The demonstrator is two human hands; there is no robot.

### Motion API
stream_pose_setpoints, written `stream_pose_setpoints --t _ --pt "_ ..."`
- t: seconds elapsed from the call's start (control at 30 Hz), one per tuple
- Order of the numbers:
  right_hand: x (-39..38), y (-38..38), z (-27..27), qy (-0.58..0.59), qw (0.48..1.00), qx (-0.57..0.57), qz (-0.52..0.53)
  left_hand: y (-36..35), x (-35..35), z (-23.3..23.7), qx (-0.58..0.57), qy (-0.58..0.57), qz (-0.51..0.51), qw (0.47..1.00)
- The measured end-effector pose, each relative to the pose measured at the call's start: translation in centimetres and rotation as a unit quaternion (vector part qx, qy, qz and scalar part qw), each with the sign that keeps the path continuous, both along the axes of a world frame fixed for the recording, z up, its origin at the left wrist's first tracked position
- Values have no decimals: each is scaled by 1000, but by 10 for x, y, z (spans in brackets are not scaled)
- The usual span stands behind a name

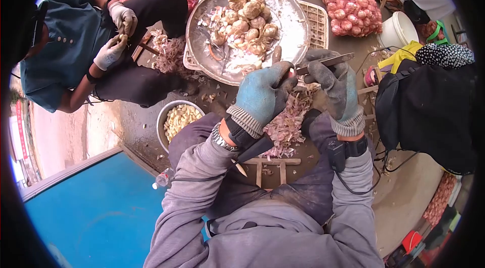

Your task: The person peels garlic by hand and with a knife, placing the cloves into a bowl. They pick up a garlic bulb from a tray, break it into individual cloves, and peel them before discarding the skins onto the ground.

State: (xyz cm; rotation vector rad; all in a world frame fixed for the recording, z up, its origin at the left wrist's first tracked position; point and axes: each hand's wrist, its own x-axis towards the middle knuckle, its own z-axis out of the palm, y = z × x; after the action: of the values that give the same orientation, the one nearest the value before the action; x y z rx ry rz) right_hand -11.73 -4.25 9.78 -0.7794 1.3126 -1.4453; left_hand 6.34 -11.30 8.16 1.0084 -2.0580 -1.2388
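Observation:
My left hand [263, 91], in a blue and grey work glove, is closed in a pinch on a garlic clove [291, 70]; only a small pale bit shows between the fingertips. Just to its right, my right hand [336, 86], gloved too, grips a knife [339, 59] whose metal blade sticks out past the fingers. Both hands are over the near edge of a round metal pan [197, 58]. Inside the pan lie a heap of garlic bulbs [252, 10] and loose skins. Below my hands, a pile of garlic peel [288, 126] covers the ground.
At my left knee stands a bowl [160, 126] of peeled cloves [181, 119]. A co-worker [70, 51] in light gloves sits at the left. Red net sacks of garlic [348, 5] lie behind the pan. A white bucket [399, 30] and black cloth [424, 111] are at the right.

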Motion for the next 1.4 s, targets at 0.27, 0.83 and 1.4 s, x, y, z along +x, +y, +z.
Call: stream_pose_setpoints --t 0.27,0.83,1.4 --pt "2 4 -8 64 998 -4 10 6 4 0 -83 -62 -5 995" --pt "-7 10 2 -174 984 0 50 0 12 41 369 154 -53 915" --pt "-18 23 9 -39 999 4 -12 11 -3 27 348 183 19 919"
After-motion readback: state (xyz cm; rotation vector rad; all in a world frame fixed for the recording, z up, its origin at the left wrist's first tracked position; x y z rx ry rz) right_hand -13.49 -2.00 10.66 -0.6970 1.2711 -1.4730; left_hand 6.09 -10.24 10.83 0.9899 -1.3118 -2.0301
